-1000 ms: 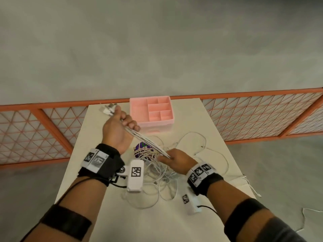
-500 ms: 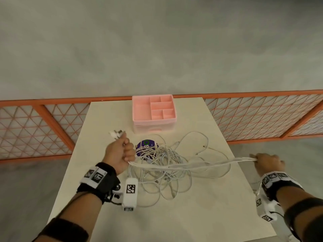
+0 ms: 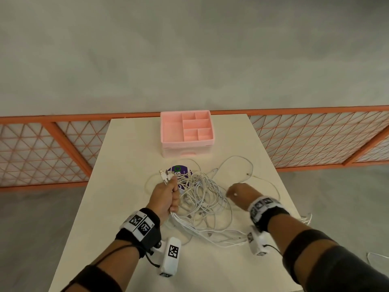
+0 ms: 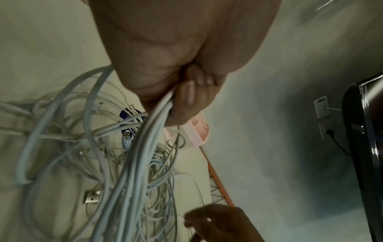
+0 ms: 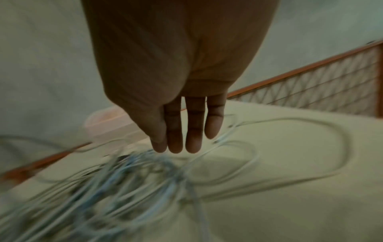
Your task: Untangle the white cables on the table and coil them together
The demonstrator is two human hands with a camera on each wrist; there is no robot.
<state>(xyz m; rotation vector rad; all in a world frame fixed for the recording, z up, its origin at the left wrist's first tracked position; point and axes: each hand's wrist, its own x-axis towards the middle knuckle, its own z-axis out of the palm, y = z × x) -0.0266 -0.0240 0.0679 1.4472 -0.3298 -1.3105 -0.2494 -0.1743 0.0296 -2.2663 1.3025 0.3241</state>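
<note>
Grey concrete floor and an orange-framed lattice barrier (image 3: 315, 140) lie behind the cream rectangular tabletop (image 3: 130, 148) where we work. Our left hand (image 3: 165, 200) is closed in a fist around a gathered bundle of thin white charging cables (image 3: 202, 207); their metal USB plugs (image 3: 165, 173) stick out above the knuckles, and the strands run out of the bottom of the fist toward us and sweep right across the table. From the left wrist view we see the fingers (image 4: 190, 96) curled tight over that bundle. The rest of the cables lie in a loose tangle on the table between our two hands, with a few single loops trailing toward the right edge.

Our right hand (image 3: 242, 196) hovers over the right side of the tangle, and in the right wrist view its fingers (image 5: 194, 131) hang straight and close together, gripping nothing (that view is blurred, so we cannot tell whether the tips touch a cable).

Under the far side of the tangle sits a round purple disc with a green ring and white print (image 3: 179, 171); the writing is too small and too covered by cables for us to read. Beyond it, at the far edge, stands a pink plastic organiser box with open compartments on top and a drawer below (image 3: 186, 142). Black-and-white square code tags (image 3: 140, 223) mark our wristbands.
</note>
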